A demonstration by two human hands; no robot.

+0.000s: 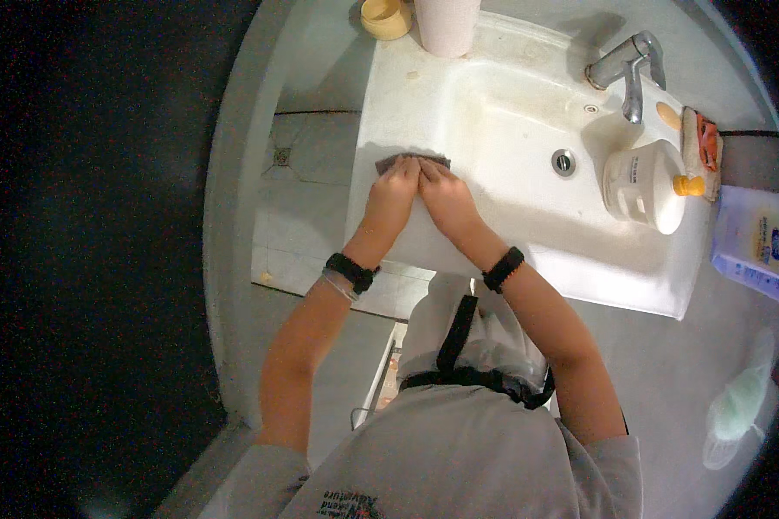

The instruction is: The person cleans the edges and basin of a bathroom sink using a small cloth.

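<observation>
the sink (511, 121) at upper right looks smooth, glossy ceramic; its faucet (619, 64), polished metal. the dark pad (388, 161) at upper centre is matt, rough-looking. at right, the white jug (640, 183) is smooth plastic, the lavender pack (746, 233) shiny plastic.

A dark brown pad (386, 163) lies crosswise in both hands (396, 180).
</observation>
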